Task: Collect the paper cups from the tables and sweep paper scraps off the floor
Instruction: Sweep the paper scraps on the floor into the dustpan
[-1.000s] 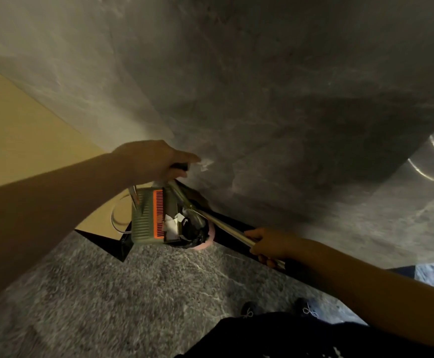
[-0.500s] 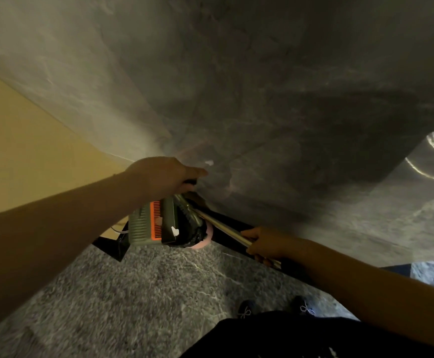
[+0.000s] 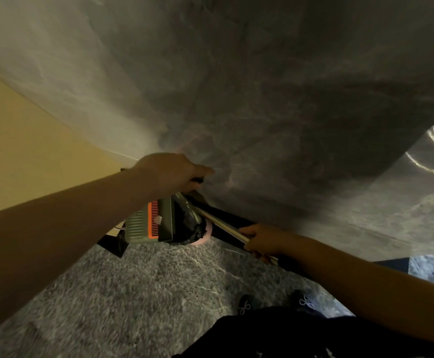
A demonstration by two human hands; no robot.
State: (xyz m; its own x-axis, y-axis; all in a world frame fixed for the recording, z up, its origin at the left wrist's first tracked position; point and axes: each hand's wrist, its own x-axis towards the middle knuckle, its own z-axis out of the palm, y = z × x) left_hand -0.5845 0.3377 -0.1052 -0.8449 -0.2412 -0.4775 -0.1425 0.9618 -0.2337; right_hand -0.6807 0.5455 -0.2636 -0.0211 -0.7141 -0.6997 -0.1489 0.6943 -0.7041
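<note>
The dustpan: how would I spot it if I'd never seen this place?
Find the grey marble wall where it meets the speckled floor. Just below the left hand there sits the dustpan, ribbed grey-green, the only thing with a bright orange comb strip.

Grey dustpan [image 3: 143, 226], orange comb; grey-veined floor [image 3: 138, 285].
</note>
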